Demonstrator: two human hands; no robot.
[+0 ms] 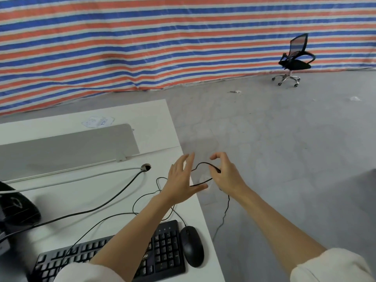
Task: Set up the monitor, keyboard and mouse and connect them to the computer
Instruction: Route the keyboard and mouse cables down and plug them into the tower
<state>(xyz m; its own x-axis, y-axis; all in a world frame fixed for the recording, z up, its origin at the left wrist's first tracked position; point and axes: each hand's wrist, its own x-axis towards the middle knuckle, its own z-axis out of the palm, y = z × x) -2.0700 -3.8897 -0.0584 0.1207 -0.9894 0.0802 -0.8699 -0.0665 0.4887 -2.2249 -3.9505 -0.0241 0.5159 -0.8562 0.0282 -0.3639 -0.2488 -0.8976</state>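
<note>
Step in hand, as I judge it: sorting out a thin black cable (200, 181) before it goes to the computer. The person stands at the desk's (91, 192) right edge, both forearms stretched toward 12 o'clock. The right hand (225, 176) pinches the cable between thumb and curled fingers; a loop arcs from it over to the left hand (183, 182), whose fingers are spread and straight, with the cable running across thumb and palm, not gripped so far as I can see. From the right hand a tail of cable drops off the desk edge toward 6 o'clock, its end out of sight. Which device this cable belongs to I cannot tell; other thin loops lie on the desk behind the left wrist. The mouse (192, 246) sits at 6 o'clock of the hands, just beside the keyboard (162, 249) on its right. A dark base (18, 208), probably the monitor stand, is at 9 o'clock. No computer is visible. Next move, likely: free the loop, find the plug end, route it to the machine.
</note>
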